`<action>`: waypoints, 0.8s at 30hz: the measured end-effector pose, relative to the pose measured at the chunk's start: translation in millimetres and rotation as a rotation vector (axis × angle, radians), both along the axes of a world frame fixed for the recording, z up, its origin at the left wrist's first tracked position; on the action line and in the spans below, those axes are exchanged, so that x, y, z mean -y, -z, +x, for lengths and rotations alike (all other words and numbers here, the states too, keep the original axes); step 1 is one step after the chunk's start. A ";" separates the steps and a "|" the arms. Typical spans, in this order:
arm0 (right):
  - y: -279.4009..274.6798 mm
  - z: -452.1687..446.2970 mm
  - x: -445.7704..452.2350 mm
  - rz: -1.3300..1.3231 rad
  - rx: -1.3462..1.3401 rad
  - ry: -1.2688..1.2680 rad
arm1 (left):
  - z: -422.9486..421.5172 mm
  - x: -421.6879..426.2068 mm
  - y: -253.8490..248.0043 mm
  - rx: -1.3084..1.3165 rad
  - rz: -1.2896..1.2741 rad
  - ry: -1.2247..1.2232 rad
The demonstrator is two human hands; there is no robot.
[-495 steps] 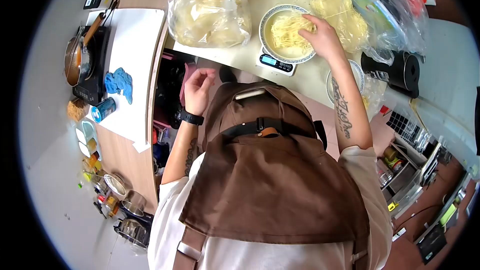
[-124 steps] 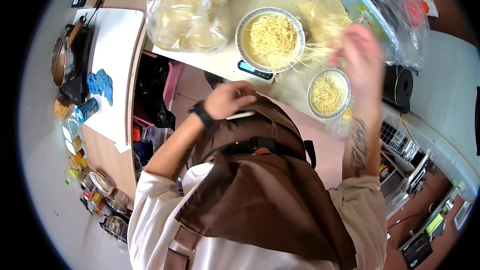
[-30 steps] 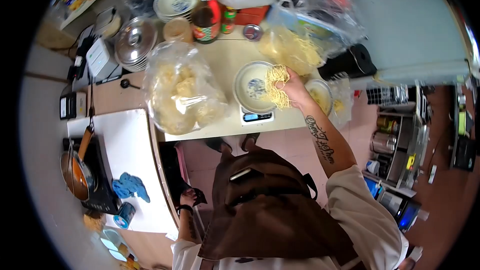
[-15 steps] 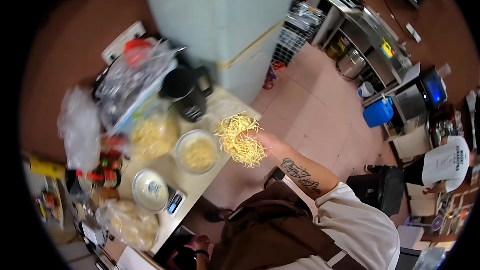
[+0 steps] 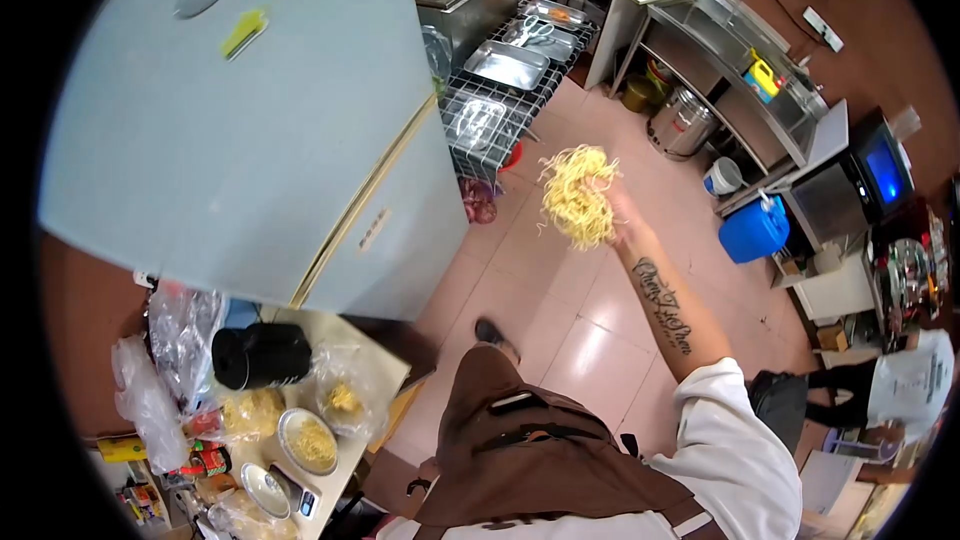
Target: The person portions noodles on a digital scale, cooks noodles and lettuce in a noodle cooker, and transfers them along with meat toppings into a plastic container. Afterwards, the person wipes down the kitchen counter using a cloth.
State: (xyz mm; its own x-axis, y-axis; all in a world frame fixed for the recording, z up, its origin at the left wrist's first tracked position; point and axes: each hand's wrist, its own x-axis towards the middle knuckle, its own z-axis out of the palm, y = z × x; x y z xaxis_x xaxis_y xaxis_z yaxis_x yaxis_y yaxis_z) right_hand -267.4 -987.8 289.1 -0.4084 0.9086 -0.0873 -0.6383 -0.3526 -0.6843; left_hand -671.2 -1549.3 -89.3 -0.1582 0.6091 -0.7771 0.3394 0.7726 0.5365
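My right hand (image 5: 616,212) is closed around a bundle of yellow noodles (image 5: 580,198), held up over the tiled floor. Loose strands hang out around the fingers, and the noodles partly cover them. I cannot make out my left hand beside the brown apron (image 5: 560,475). At lower left, a bowl of noodles (image 5: 308,442) stands on the table (image 5: 385,355), away from my right hand. Next to it are a clear plastic bag (image 5: 352,390) with yellow noodles inside and a white bowl (image 5: 265,491) by a digital scale (image 5: 306,503).
A pale blue fridge (image 5: 250,140) stands at left, with a black pitcher (image 5: 262,355) on the table below it. Metal trays (image 5: 507,65) sit on a checkered surface ahead. A blue jerrycan (image 5: 753,231) and steel pot (image 5: 683,123) stand at right. Another person (image 5: 905,390) is at far right.
My right hand has carried the noodles away from the table, out over the floor. The view has turned, bringing more of the fridge and the trays into sight.
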 end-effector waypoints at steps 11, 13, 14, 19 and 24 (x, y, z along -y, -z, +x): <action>-26.2 11.9 -451.8 0.009 0.065 -0.025 | 93.9 -365.0 24.2 -0.032 0.117 0.006; -55.9 -13.7 -519.1 -0.055 0.113 -0.035 | 114.1 -427.2 10.2 -0.099 0.200 -0.022; -57.2 -24.2 -561.6 -0.018 0.136 -0.063 | 124.7 -452.9 4.9 -0.122 0.233 -0.057; -52.4 -107.0 -753.2 0.055 0.213 -0.188 | 187.9 -557.5 -32.9 -0.283 0.113 -0.345; 5.4 -204.0 -897.5 0.192 0.244 -0.278 | 302.2 -635.9 -71.5 -0.016 -0.027 -1.022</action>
